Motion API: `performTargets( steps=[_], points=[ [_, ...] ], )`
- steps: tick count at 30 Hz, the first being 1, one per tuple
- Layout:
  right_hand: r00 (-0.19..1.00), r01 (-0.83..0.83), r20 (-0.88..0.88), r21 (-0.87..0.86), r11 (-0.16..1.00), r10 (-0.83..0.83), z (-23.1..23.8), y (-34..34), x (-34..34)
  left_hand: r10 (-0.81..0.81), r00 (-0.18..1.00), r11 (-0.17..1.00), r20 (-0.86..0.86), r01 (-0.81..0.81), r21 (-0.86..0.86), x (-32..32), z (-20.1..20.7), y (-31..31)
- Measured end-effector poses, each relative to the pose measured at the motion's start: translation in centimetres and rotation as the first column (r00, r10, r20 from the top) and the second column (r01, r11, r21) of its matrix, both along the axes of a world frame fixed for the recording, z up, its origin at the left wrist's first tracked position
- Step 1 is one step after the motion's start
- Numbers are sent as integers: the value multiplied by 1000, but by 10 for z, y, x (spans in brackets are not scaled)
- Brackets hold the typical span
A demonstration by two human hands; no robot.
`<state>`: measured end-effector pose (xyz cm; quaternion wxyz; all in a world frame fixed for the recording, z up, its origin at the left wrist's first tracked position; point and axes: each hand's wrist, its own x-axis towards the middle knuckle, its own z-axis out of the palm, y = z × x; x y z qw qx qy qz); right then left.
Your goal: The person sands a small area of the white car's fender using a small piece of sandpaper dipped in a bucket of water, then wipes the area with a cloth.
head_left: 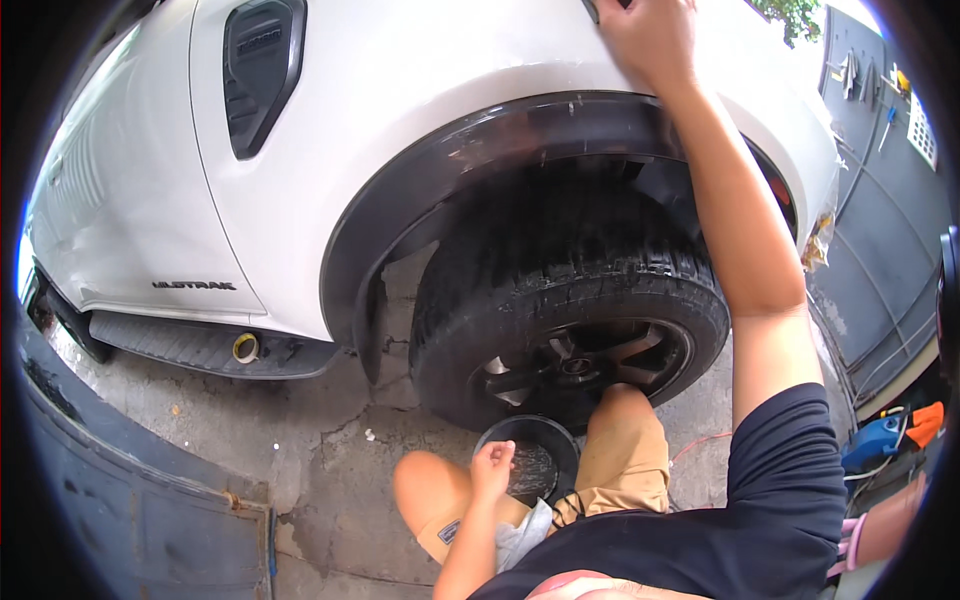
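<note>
My right arm stretches up along the front wheel of a white pickup-like vehicle (pixel 480 60). At the top edge of the picture, my right hand (pixel 655 40) presses against the white fender above the dark wheel arch trim (pixel 500 135). Its fingers are curled round something dark, mostly cut off by the frame, whose kind I cannot make out. Low down, my left hand (pixel 492 468) is loosely closed in front of a black bucket (pixel 487 437), with nothing visible in it. The wet-looking black tyre (pixel 560 285) stands beyond the bucket. A pale cloth (pixel 525 535) lies in my lap.
A yellowish tape roll (pixel 245 348) sits on the side step (pixel 180 345). Blue metal panels (pixel 130 500) stand at lower left. A grey gate (pixel 870 230) is at right, with a blue and orange tool (pixel 890 438) below it. Cracked concrete (pixel 330 440) lies underneath.
</note>
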<state>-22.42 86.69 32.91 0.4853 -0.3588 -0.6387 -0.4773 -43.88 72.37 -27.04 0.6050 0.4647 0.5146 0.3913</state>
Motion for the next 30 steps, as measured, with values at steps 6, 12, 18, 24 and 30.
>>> performTargets(
  steps=[6, 12, 18, 24, 30],
  points=[
    [1000, -18, -5, -58, 998, 18, 7, 9, -13, -14, 999, 1000, -46, 15, 22, 4, -2, -7],
    [1000, -30, -8, -33, 999, 30, 15, 12, -14, -38, 994, 997, -104, 45, 61, 6, -5, -9],
    [999, -9, -35, -98, 995, 6, 17, 14, -25, -92, 974, 989, -205, 114, 98, 9, -17, -7],
    [996, 12, 84, 47, 999, -16, 22, 50, 5, -132, 965, 985, -227, 154, 79, 20, -5, -16],
    [992, -60, -120, -92, 994, 49, 30, 26, -40, -89, 969, 988, -232, 115, 99, 6, -20, -1]
  ],
)
